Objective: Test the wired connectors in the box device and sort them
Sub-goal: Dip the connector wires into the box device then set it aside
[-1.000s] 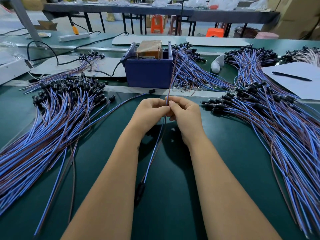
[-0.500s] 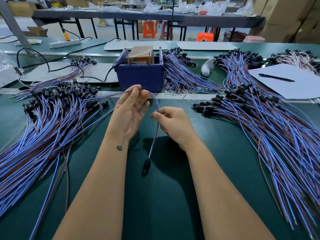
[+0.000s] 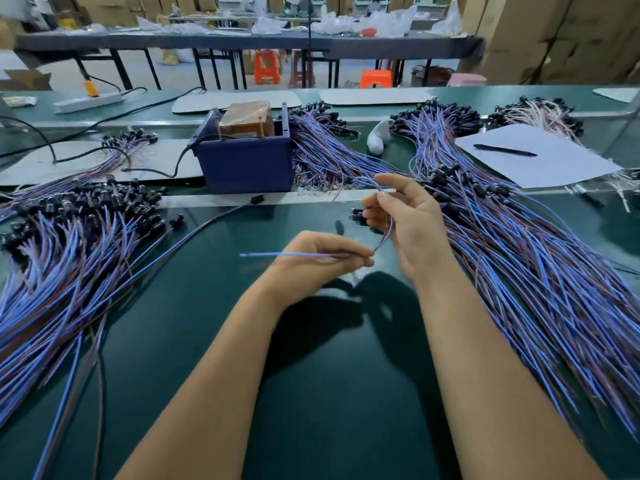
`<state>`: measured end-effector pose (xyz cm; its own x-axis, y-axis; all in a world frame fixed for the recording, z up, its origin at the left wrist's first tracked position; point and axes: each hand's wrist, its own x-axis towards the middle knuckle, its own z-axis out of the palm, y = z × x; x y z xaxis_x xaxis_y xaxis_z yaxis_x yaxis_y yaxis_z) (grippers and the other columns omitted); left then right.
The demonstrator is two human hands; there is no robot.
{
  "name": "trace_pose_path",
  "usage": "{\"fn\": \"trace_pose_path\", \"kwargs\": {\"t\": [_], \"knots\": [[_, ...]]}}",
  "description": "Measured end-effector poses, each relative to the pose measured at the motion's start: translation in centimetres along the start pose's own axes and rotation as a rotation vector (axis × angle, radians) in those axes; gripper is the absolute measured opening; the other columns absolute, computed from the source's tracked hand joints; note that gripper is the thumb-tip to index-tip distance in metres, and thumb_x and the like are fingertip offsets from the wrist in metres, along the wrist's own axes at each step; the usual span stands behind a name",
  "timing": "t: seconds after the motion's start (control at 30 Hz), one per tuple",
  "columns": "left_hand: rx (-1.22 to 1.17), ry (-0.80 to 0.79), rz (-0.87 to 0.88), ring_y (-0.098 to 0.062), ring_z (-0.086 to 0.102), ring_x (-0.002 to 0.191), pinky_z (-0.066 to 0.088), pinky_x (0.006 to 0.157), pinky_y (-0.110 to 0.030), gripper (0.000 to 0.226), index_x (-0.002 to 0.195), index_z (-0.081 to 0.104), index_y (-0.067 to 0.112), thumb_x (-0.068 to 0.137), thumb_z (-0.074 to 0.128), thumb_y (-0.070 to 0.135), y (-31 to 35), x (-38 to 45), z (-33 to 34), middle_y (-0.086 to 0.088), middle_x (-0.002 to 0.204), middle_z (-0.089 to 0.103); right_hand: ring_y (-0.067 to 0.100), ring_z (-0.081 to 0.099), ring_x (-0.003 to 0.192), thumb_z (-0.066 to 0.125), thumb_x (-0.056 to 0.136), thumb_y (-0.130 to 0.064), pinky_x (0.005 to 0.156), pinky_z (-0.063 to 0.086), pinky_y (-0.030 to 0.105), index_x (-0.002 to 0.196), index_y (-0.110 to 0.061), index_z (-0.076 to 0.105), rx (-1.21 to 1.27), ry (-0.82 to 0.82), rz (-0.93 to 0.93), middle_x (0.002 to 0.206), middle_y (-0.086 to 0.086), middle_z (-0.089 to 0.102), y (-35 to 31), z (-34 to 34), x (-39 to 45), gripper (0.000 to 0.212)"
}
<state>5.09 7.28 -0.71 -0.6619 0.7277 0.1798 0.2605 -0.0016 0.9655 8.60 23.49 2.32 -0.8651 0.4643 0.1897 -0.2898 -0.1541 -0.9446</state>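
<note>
My left hand [image 3: 325, 258] pinches one blue and brown wire [image 3: 287, 254] above the green table, its bare end pointing left. The wire loops up through my right hand [image 3: 405, 220], whose curled fingers hold it and a black connector [image 3: 357, 216] at the fingertips. The blue box device [image 3: 246, 164] stands behind, a brown block inside it and a black lead plugged in at its left. A large pile of wired connectors [image 3: 69, 237] lies at the left. Another pile [image 3: 512, 244] spreads to the right of my right hand.
A single wire with a black connector [image 3: 256, 199] lies in front of the box. More wire bundles [image 3: 322, 150] lie behind the box. A white sheet [image 3: 554, 164] with a black pen [image 3: 504, 150] sits at the back right. A power strip [image 3: 88, 101] lies at the back left.
Both hands moved right and apart. The left hand went from open fingers to pinching the wire end low; the right hand rose and took up the connector end, which earlier hung near the table.
</note>
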Motion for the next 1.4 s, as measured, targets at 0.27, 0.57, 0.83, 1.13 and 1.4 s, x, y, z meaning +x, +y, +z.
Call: {"fn": "trace_pose_path", "kwargs": {"t": [0.27, 0.57, 0.83, 1.13, 1.4], "knots": [[0.540, -0.109, 0.186, -0.029, 0.064, 0.102, 0.050, 0.093, -0.039, 0.065, 0.124, 0.068, 0.028, 0.082, 0.043, -0.014, 1.5, 2.7, 8.5, -0.009, 0.111, 0.072, 0.004, 0.062, 0.061, 0.055, 0.094, -0.006, 0.066, 0.053, 0.019, 0.105, -0.012, 0.063, -0.752, 0.102, -0.023, 0.078, -0.007, 0.072, -2.9, -7.8, 1.7, 0.016], [0.337, 0.108, 0.019, -0.004, 0.065, 0.076, 0.051, 0.068, -0.016, 0.044, 0.094, 0.073, 0.023, 0.087, 0.043, -0.009, 1.2, 2.2, 8.7, 0.004, 0.095, 0.071, 0.035, 0.046, 0.122, 0.053, 0.089, -0.026, 0.098, 0.034, 0.043, 0.133, -0.022, 0.052, -1.494, 0.332, 0.011, 0.130, 0.014, 0.056, -2.5, -7.2, 1.5, 0.045], [0.711, 0.709, -0.130, -0.018, 0.054, 0.109, 0.037, 0.090, -0.021, 0.033, 0.098, 0.073, 0.022, 0.085, 0.048, 0.003, -0.5, 0.0, -1.8, -0.001, 0.116, 0.062, 0.027, 0.055, 0.108, 0.053, 0.092, -0.015, 0.092, 0.041, 0.032, 0.118, -0.014, 0.063, -0.943, -0.157, -0.064, 0.116, 0.011, 0.060, 3.4, 4.9, -0.5, 0.028], [1.042, 0.750, -0.620, -0.040, 0.038, 0.125, 0.037, 0.095, -0.045, 0.046, 0.141, 0.044, 0.010, 0.095, 0.043, 0.013, -1.9, -2.3, -10.3, -0.018, 0.143, 0.044, 0.019, 0.052, 0.104, 0.050, 0.092, -0.017, 0.083, 0.038, 0.027, 0.104, -0.019, 0.067, -0.925, -0.211, -0.015, 0.106, -0.002, 0.056, 6.6, 6.6, -0.2, 0.021], [1.051, 0.866, -0.637, -0.040, 0.053, 0.112, 0.040, 0.091, -0.043, 0.031, 0.120, 0.061, 0.016, 0.095, 0.044, 0.009, -2.3, -1.3, -9.2, -0.018, 0.127, 0.051, 0.020, 0.054, 0.087, 0.046, 0.086, -0.018, 0.062, 0.036, 0.029, 0.088, -0.025, 0.061, -1.060, -0.140, 0.083, 0.099, -0.005, 0.059, 6.5, 7.6, 1.3, 0.017]]}}
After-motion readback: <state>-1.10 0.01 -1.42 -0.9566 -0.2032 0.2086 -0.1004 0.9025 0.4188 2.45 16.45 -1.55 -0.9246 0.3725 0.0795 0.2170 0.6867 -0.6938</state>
